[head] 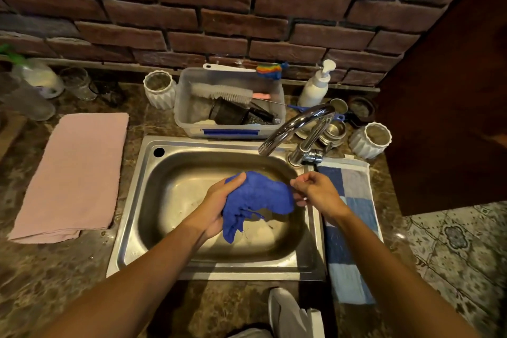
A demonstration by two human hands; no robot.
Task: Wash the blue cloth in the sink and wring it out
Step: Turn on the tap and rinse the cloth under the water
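Over the sink [131,200] basin, left hand [219,200] clutches the bunched blue cloth [258,197], right hand [315,189] pinches its far end; tap [296,123] looks dry, so counter-twisting low in the basin would suit wringing.

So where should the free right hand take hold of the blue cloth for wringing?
Probably the bunched right end of the blue cloth, approached from the right. The left hand already grips the other end, and the right hand is beside that lobe above the sink.
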